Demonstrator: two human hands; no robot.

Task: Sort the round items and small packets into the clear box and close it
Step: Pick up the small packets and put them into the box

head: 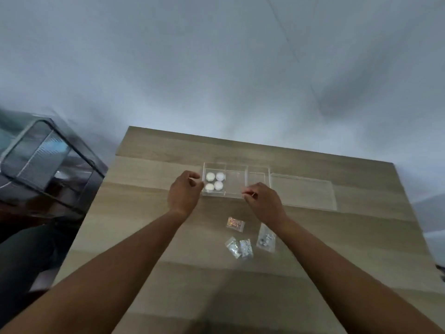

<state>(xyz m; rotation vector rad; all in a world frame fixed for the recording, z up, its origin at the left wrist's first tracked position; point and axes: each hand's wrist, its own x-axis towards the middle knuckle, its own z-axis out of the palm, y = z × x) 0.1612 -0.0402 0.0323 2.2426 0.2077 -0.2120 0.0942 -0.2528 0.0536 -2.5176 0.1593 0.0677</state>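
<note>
A clear box [235, 182] with three compartments stands on the wooden table [154, 249], its top uncovered. Several white round items [214, 181] lie in its left compartment; the other two compartments look empty. My left hand [184, 191] is curled against the box's front left corner, fingers on its wall. My right hand [263, 201] pinches the box's front wall near the middle divider. The clear lid [303, 194] lies flat just right of the box. Several small packets lie nearer to me: a pinkish one [235, 222], two silvery ones [238, 248] and a dark-dotted one [266, 238].
A grey see-through storage bin [41, 160] stands off the table's left side, beyond its edge. A pale wall rises behind the table's far edge. A dark shape on the floor sits below the bin at the left.
</note>
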